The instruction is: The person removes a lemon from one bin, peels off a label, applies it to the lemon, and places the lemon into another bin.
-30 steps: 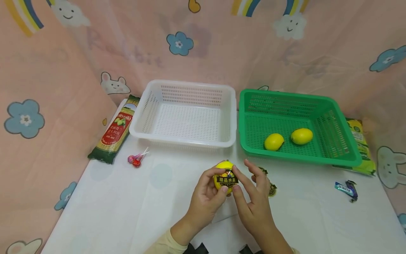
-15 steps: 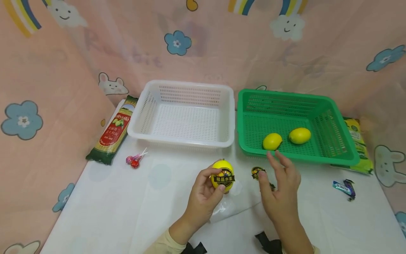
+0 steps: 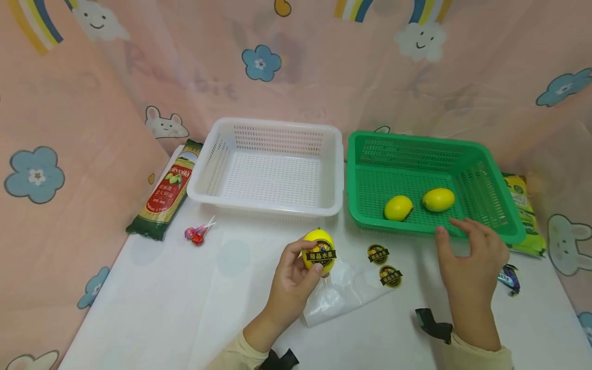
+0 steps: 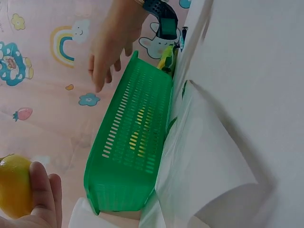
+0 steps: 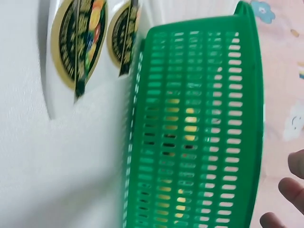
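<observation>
My left hand (image 3: 290, 282) grips a lemon (image 3: 318, 236) between thumb and fingers. A round black-and-gold sticker (image 3: 321, 256) sits on the lemon's side facing me. In the left wrist view the same lemon (image 4: 15, 183) shows at the lower left. My right hand (image 3: 476, 267) hovers at the front rim of the green basket (image 3: 370, 223), fingers spread and holding nothing. Inside that basket lie two lemons, one on the left (image 3: 399, 208) and one on the right (image 3: 438, 199). Below the held lemon lies a clear sheet (image 3: 342, 295) with two more stickers (image 3: 390, 276) at its right end.
A white basket (image 3: 268, 206) stands left of the green one. Beside it lie a pasta packet (image 3: 167, 192) and lollipops (image 3: 197, 235). At the right are a green-yellow packet (image 3: 532, 231) and small wrapped sweets (image 3: 510, 280), partly behind my right hand.
My right hand has left the lemon and moved right to the green basket's front, uncovering the sticker sheet. My left hand keeps hold of the lemon and has shifted slightly left.
</observation>
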### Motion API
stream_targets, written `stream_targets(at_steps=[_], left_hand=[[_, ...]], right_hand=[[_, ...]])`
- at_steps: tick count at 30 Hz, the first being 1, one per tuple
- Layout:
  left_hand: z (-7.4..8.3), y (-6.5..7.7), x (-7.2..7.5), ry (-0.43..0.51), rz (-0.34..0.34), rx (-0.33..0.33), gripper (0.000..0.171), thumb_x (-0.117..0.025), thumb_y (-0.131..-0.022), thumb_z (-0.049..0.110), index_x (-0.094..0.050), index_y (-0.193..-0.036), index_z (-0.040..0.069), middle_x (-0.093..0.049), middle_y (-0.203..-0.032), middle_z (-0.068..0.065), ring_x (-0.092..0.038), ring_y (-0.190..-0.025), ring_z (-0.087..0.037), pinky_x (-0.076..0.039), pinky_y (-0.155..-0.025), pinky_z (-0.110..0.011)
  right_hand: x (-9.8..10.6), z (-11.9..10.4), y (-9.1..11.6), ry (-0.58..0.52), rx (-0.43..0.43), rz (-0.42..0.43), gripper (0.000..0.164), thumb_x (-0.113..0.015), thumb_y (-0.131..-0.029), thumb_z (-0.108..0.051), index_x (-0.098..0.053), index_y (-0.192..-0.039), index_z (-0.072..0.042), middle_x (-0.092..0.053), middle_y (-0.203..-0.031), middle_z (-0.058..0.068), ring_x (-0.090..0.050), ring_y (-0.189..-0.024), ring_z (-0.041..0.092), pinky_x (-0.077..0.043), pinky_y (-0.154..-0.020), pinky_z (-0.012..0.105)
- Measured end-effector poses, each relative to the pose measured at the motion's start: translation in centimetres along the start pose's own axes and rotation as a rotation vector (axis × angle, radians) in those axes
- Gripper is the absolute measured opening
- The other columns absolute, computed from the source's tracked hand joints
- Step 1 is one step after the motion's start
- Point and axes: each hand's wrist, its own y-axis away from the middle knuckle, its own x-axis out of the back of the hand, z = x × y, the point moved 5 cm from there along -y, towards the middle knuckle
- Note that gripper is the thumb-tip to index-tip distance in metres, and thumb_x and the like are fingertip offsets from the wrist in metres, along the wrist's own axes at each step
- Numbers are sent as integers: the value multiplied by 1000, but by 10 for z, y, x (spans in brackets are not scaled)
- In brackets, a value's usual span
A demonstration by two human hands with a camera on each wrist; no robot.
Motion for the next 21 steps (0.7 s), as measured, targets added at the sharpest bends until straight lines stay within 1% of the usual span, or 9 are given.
stream_targets(at_steps=[3, 5, 8, 11, 13, 15, 17, 19, 21], left_hand=[[-1, -2, 1, 2, 2, 16, 42, -55, -102, -9, -40, -141, -6, -45, -144, -16, -61, -115, -22, -58, -91, -29], [-2, -5, 0, 13, 2, 49, 41, -55, -103, -7, -40, -141, -5, -45, -145, -18, -63, -114, -23, -59, -89, -29], [-4, -13, -3, 38, 1, 143, 41, -54, -104, -3, -39, -142, -4, -44, -149, -20, -64, -112, -23, -60, -87, -30], [-5, -28, -9, 68, -17, 222, 41, -53, -105, -1, -38, -143, -1, -45, -150, -20, -67, -110, -22, -60, -88, -32], [-3, -43, -15, 77, -45, 238, 42, -54, -106, 0, -39, -145, -1, -47, -149, -20, -68, -109, -20, -60, -89, -33], [0, -62, -23, 70, -82, 232, 43, -54, -106, -1, -41, -147, -1, -48, -149, -19, -68, -107, -19, -59, -90, -34], [4, -84, -33, 49, -123, 212, 46, -54, -106, -2, -42, -150, -1, -47, -150, -18, -67, -106, -19, -59, -91, -33], [5, -107, -43, 21, -158, 201, 48, -54, -107, -2, -45, -153, 2, -48, -149, -16, -66, -106, -20, -59, -92, -34], [5, -130, -53, -17, -178, 182, 49, -56, -107, 0, -49, -154, 6, -50, -150, -11, -66, -106, -20, -59, -91, -34]], right_hand=[[-2, 7, -2, 27, 1, 1, 28, -82, -92, -9, -75, -116, 4, -59, -126, 28, -44, -126, 51, -24, -111, 60], [-3, 10, -2, 52, -8, 3, 26, -84, -91, -10, -76, -111, 5, -59, -120, 28, -44, -123, 52, -25, -109, 60], [-3, 14, -1, 89, -13, 6, 25, -86, -90, -12, -77, -107, 4, -61, -116, 27, -43, -120, 53, -26, -106, 60], [-2, 17, -1, 101, -16, 9, 23, -87, -89, -12, -77, -103, 4, -61, -115, 25, -42, -119, 52, -27, -102, 60], [-2, 18, -1, 98, -16, 6, 23, -88, -89, -11, -78, -103, 4, -61, -115, 25, -42, -119, 51, -27, -101, 60], [-3, 19, -2, 96, -29, -1, 24, -88, -89, -11, -78, -104, 4, -61, -117, 24, -40, -121, 51, -27, -101, 60], [-4, 20, -3, 96, -50, -15, 24, -86, -90, -13, -78, -106, 3, -60, -120, 24, -39, -124, 50, -27, -102, 61], [-5, 21, -4, 97, -69, -29, 25, -85, -91, -15, -77, -107, 3, -59, -122, 24, -38, -126, 50, -27, -103, 61], [-6, 22, -5, 99, -79, -41, 27, -85, -92, -17, -77, -108, 3, -59, -124, 24, -37, -127, 50, -28, -102, 62]])
